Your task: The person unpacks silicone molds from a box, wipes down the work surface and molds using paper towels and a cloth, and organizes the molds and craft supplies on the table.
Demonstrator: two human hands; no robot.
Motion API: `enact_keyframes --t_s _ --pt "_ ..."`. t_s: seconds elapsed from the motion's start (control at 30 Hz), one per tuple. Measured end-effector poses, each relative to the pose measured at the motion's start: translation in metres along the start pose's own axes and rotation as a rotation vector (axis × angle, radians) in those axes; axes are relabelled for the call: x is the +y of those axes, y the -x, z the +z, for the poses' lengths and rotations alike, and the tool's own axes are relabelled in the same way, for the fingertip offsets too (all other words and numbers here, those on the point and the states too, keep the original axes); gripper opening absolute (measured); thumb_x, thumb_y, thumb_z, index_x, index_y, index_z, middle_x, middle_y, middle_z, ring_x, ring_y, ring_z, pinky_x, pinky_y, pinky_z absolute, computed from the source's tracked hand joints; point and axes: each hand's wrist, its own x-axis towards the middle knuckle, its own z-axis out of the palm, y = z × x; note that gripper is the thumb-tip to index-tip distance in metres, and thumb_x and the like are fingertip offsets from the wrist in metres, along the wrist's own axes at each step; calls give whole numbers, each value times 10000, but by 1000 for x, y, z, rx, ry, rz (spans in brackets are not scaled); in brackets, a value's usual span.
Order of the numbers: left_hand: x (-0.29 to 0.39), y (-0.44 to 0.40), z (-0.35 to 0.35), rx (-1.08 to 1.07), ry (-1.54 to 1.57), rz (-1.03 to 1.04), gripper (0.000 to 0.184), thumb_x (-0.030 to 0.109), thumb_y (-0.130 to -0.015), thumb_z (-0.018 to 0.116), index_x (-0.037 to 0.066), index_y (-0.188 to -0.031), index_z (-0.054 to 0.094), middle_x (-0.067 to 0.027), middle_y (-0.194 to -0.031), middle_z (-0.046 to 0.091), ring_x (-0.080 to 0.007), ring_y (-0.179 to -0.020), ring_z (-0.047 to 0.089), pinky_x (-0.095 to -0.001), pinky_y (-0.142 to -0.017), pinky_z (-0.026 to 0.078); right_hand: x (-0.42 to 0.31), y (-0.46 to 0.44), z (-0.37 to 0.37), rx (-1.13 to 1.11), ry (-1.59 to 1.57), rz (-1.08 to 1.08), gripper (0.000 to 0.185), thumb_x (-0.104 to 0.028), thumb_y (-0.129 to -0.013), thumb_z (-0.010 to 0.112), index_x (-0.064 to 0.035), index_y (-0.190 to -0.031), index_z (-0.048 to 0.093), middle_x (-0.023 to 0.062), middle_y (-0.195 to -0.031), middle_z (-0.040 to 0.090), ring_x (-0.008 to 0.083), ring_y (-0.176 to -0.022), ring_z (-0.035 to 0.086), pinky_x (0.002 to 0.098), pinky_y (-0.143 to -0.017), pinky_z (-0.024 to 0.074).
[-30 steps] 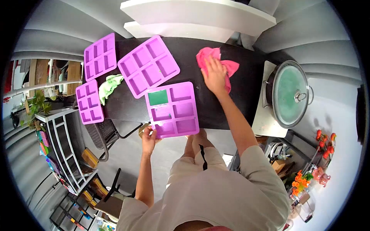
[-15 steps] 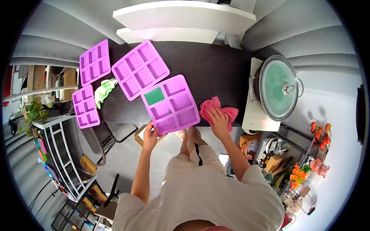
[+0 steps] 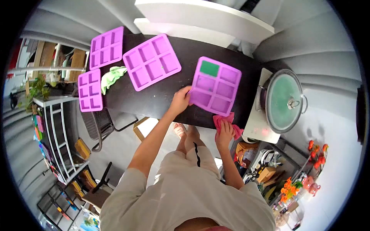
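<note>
My left hand (image 3: pixel 181 100) grips the left edge of a purple silicone mold (image 3: pixel 209 91) with six cavities. Green material (image 3: pixel 210 68) fills its upper left cavity, and small green specks show in others. Under my right hand (image 3: pixel 226 134) is a bunched pink cloth (image 3: pixel 229 122) at the table's front edge, just below the mold. My fingers are closed over the cloth. Another purple mold (image 3: pixel 152 62) lies to the left, apart from the held one. Two more molds, one at the back (image 3: pixel 106 47) and one in front (image 3: pixel 90 91), are at the table's left end beside a light green cloth (image 3: pixel 112 78).
A lidded pot (image 3: pixel 284 102) with green contents stands on a white cooktop (image 3: pixel 257 123) at the right. Behind the dark table (image 3: pixel 144 103) is a white chair back (image 3: pixel 204 17). A dark chair (image 3: pixel 96 129) stands at the left, and a shelf with flowers (image 3: pixel 290 189) at the right.
My left hand has moved the mold with the green cavity rightward, away from the neighbouring mold. My right hand and the pink cloth have shifted toward the table's front edge. The view has turned slightly.
</note>
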Motion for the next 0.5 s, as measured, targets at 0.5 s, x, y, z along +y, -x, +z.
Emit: enact_keyframes --t_s 0.5 --pt "-29 -18 -62 489 795 -382 479 314 -913 578 -69 -1182 474 -187 -1019 581 -239 -838 637 -300 -649 528 -47 -79 18 117 70 -56 506 -230 -818 612 -110 -1290 472 68 -1298 476 278 -1217 406 496 -954 271"
